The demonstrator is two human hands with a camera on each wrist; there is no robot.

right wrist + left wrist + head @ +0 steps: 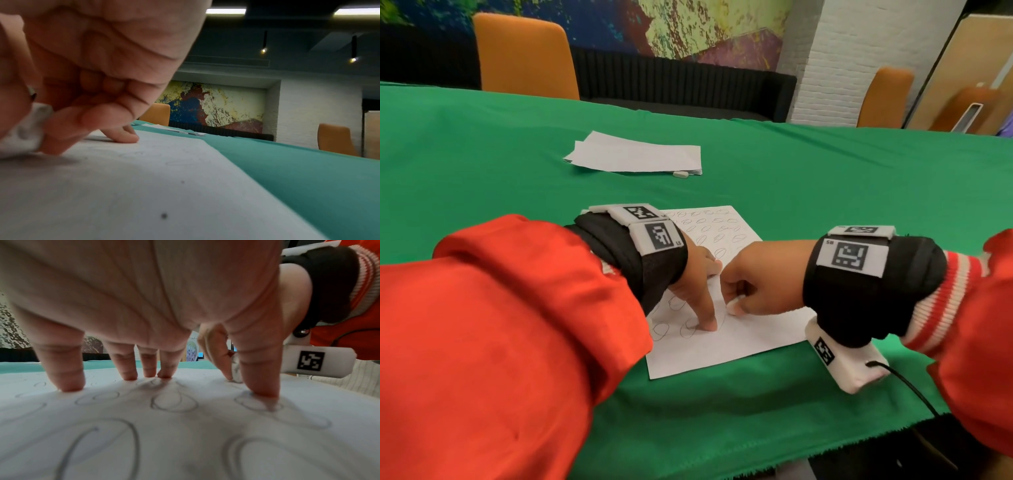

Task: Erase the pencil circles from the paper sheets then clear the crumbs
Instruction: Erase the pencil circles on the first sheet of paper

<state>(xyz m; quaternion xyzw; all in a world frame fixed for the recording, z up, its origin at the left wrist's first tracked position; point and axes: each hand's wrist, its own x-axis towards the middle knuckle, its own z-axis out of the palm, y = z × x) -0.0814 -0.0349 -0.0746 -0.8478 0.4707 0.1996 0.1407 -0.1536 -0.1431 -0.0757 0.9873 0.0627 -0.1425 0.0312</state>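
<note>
While the left hand (693, 274) presses its spread, straight fingertips (69, 386) and thumb onto the sheet (722, 339), pinning it to the green desk (482, 154), the right hand (760, 281) is curled in a tight grip around a small white eraser (732, 305), whose lower end touches the paper just beside the left thumb. Seen from the right wrist, the eraser (24, 131) sits pinched between thumb and bent fingers, its tip down on the sheet (144, 194), and a few dark crumbs (164, 216) lie on the bare near part of the paper. Pencil circles (717, 226) fill the far part of the sheet in rows, and more circles (174, 402) run under and around the left fingers; the stretch of paper below the right hand looks mostly plain. Further back on the desk lies a stack of sheets (637, 156), with a second eraser (681, 174) touching its near edge. Orange chairs (524, 54) stand behind the desk.
</note>
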